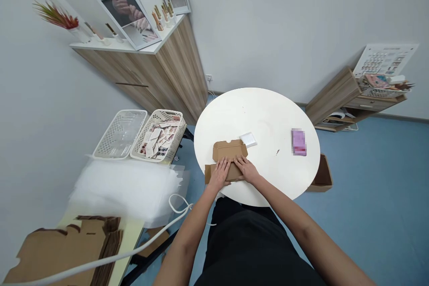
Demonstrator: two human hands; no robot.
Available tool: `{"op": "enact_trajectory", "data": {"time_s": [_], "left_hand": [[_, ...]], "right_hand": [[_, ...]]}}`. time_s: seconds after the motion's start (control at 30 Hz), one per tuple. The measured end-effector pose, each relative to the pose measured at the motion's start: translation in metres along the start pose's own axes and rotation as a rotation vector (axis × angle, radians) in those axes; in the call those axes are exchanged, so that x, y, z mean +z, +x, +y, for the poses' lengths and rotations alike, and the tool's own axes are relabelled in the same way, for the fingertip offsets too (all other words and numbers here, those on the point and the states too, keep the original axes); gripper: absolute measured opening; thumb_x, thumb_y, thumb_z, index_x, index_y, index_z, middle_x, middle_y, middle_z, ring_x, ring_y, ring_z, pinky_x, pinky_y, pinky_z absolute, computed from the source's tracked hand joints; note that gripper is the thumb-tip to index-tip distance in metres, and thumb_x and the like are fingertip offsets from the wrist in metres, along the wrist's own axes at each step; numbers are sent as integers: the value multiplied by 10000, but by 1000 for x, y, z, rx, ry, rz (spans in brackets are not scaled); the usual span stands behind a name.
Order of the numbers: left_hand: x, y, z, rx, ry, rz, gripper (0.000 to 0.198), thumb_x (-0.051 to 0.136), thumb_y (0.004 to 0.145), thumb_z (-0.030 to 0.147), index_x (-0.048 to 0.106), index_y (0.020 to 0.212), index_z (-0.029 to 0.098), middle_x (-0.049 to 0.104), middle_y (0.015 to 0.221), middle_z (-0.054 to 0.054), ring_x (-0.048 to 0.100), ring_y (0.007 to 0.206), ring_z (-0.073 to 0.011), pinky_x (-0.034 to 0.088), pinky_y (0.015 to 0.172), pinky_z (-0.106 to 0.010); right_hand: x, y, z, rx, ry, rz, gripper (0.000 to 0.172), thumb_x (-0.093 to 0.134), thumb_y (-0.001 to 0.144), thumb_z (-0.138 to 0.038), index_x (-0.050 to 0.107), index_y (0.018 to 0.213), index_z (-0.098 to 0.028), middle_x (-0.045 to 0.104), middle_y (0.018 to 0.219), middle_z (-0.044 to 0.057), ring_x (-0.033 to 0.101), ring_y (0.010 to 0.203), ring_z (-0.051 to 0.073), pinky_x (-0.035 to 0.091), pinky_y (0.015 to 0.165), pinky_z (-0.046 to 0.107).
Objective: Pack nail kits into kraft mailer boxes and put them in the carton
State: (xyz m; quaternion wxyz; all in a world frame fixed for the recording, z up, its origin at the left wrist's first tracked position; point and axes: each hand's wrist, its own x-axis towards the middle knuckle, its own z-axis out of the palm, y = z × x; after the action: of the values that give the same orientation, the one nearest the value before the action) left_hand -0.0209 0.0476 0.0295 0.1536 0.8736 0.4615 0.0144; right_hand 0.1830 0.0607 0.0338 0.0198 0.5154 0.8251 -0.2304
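Observation:
A brown cardboard box blank (229, 148), partly folded, lies near the front left of the round white table (264, 111). My left hand (221, 172) lies flat on its near panel with the fingers stretched out. Beside it, my right hand (245, 169) also presses flat on the cardboard, fingers extended towards the fold line. Just beyond the box is a small white packet (248, 139), touching or close to the cardboard's right corner. Neither hand is wrapped round anything.
A purple pack (298, 142) lies at the table's right. Left are two white baskets (134, 154), one with printed cards, white wrapping sheets (124, 187) and stacked flat cardboard (63, 250). A white cable (150, 241) crosses the lower left. An open box (322, 176) stands on the floor.

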Motion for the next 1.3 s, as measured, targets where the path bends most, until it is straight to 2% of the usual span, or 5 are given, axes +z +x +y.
{"op": "enact_trajectory", "data": {"time_s": [0.4, 0.6, 0.83, 1.1, 1.3], "left_hand": [[-9, -31, 11, -228, -72, 137, 998, 684, 765, 419, 82, 1525, 184, 157, 1599, -179, 115, 1479, -335, 177, 1174, -543], [9, -72, 18, -742, -403, 421, 484, 467, 889, 386, 439, 1316, 160, 620, 1152, -151, 616, 1092, -278, 511, 897, -428], [13, -50, 16, -770, -483, 198, 130, 527, 861, 213, 616, 955, 197, 710, 858, -56, 686, 839, -216, 516, 783, -336], [-5, -26, 17, -614, -264, 14, 214, 503, 857, 155, 585, 1048, 209, 691, 896, -78, 672, 885, -252, 501, 783, -351], [3, -52, 2, -890, -317, 504, 263, 488, 875, 313, 538, 1104, 192, 599, 1085, -112, 578, 1068, -273, 480, 893, -425]], "right_hand": [[4, 2, -1, 14, -35, -30, 1101, 806, 658, -443, 179, 1538, -229, 249, 1585, 116, 211, 1438, 336, 298, 1124, 460], [8, 4, 0, 28, -4, -34, 1120, 810, 639, -473, 184, 1537, -237, 233, 1593, 101, 179, 1453, 334, 298, 1131, 449], [8, 4, 1, 23, -8, -44, 1126, 810, 638, -484, 178, 1538, -243, 235, 1591, 107, 183, 1453, 334, 311, 1121, 453], [6, 7, 1, 22, -4, -70, 1108, 804, 647, -462, 183, 1538, -242, 214, 1599, 105, 174, 1457, 340, 298, 1125, 448], [8, 6, 1, 32, 2, -58, 1141, 824, 629, -438, 166, 1540, -241, 205, 1601, 109, 167, 1460, 335, 304, 1128, 448]]}}
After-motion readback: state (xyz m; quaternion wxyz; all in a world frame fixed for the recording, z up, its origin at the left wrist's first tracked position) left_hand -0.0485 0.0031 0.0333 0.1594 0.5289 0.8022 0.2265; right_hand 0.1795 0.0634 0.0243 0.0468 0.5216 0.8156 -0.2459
